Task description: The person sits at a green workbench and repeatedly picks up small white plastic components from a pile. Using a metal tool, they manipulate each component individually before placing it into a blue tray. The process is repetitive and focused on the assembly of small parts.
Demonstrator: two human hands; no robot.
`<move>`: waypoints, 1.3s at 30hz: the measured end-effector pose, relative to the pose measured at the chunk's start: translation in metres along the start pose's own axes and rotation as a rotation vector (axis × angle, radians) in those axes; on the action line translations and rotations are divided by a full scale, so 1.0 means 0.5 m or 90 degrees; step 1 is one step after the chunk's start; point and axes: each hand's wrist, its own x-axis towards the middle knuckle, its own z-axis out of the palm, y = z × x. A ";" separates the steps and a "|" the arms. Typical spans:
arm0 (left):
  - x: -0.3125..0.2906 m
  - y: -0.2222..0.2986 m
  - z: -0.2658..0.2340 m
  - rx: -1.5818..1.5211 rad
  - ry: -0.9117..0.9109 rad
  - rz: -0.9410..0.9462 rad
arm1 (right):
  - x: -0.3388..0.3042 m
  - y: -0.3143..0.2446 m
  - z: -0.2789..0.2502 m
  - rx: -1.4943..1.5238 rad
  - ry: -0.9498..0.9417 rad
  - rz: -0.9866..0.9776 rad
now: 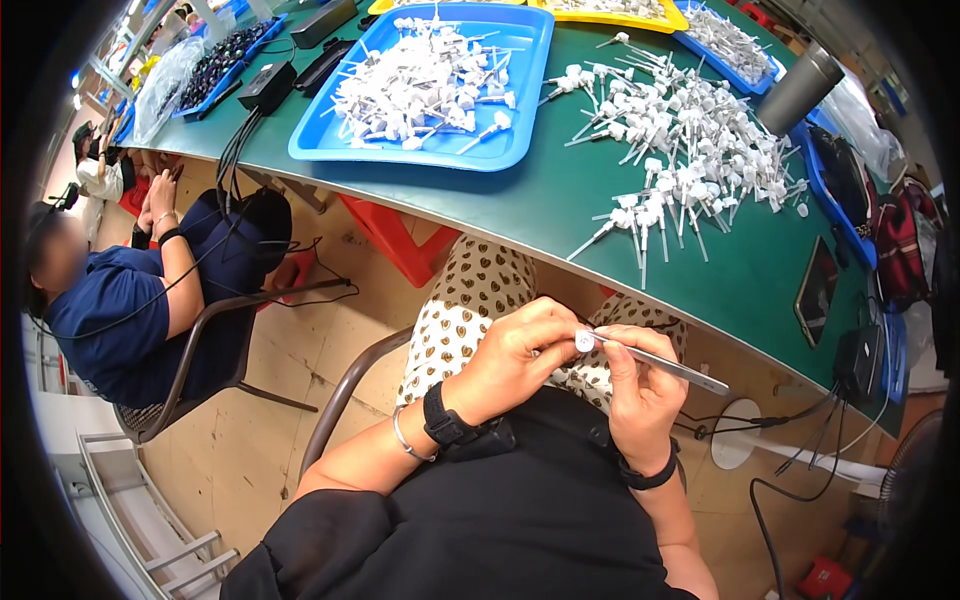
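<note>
Above my lap, my left hand (525, 358) pinches a small round white plastic piece (584, 341) between thumb and fingers. My right hand (645, 392) is closed around metal tweezers (682, 371), whose tips meet the white piece. Exactly how the tips touch it is too small to tell. On the green table (440, 202) in front of me lies a loose heap of white plastic heads with thin tubes (690, 130). More of these tubed heads (425, 85) fill a blue tray (500, 156) to the left of the heap.
A dark metal cylinder (800, 90) stands right of the heap, with a phone (817, 290) nearer me. Yellow trays (610, 18) line the far side. A seated person (130, 300) is at my left. Black cables (235, 150) hang over the table edge; a red stool (400, 240) is underneath.
</note>
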 end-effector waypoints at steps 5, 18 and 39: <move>0.000 0.000 -0.001 -0.001 -0.004 -0.003 | 0.002 -0.011 0.002 0.011 0.004 0.023; -0.001 0.002 -0.001 0.004 -0.003 -0.012 | -0.003 -0.008 0.003 0.050 0.026 0.052; -0.003 0.003 0.002 0.001 0.010 0.000 | -0.003 -0.008 0.007 -0.007 0.036 0.012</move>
